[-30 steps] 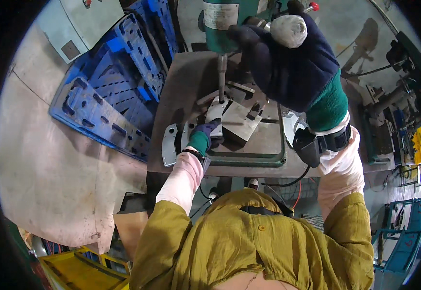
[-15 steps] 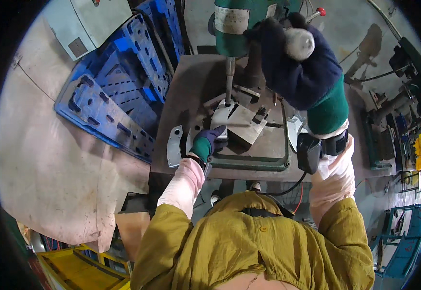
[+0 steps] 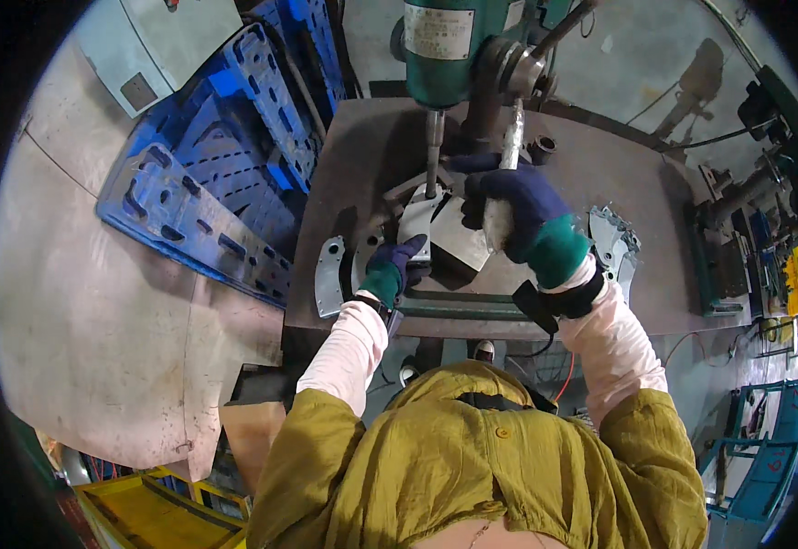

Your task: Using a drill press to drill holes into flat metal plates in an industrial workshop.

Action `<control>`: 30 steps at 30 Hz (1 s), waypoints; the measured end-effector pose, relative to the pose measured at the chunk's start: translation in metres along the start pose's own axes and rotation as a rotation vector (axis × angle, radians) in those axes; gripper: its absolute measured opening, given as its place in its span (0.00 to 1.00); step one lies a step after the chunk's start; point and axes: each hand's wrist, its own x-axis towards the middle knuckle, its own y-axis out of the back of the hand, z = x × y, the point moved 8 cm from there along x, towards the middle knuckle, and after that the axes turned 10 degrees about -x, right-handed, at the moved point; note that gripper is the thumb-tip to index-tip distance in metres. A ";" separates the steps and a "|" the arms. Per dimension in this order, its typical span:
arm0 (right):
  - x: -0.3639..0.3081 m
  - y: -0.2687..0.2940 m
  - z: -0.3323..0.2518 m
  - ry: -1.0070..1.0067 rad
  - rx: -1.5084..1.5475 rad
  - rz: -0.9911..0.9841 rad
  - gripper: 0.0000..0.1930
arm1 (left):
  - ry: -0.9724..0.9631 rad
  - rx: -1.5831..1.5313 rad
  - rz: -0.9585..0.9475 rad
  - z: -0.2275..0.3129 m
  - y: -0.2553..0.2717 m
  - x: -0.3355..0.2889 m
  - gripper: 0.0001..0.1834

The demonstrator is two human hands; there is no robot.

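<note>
A green drill press (image 3: 440, 64) stands over the table, and the lower end of its spindle (image 3: 433, 151) meets a curved light-grey metal plate (image 3: 417, 218) on the fixture below. My left hand (image 3: 395, 263), in a dark glove with a green cuff, is closed on the near end of that plate. To the right, my right hand (image 3: 525, 206), gloved the same way, wraps round the pale grip of the feed lever (image 3: 512, 137), which hangs from the press hub. A rectangular metal block (image 3: 459, 240) lies between the hands, partly hidden by my right hand.
Another curved plate (image 3: 329, 276) rests left of my left hand. Several metal pieces (image 3: 611, 240) are piled on the table's right side. Blue plastic pallets (image 3: 193, 206) lean at the left. A yellow frame (image 3: 156, 512) stands lower left, a blue rack (image 3: 765, 457) lower right.
My right hand has come down and toward me, swinging the lever's grip down with it. My left hand stays on the plate.
</note>
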 end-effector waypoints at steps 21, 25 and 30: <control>0.002 0.028 0.093 -0.341 -0.289 0.590 0.16 | 0.030 0.084 -0.013 -0.021 0.020 0.032 0.24; 0.004 0.035 0.074 -0.275 -0.479 0.673 0.16 | 0.024 0.160 -0.003 -0.015 0.021 0.023 0.25; 0.005 0.044 0.071 -0.209 -0.669 0.719 0.16 | 0.000 0.268 -0.021 0.007 0.007 0.005 0.27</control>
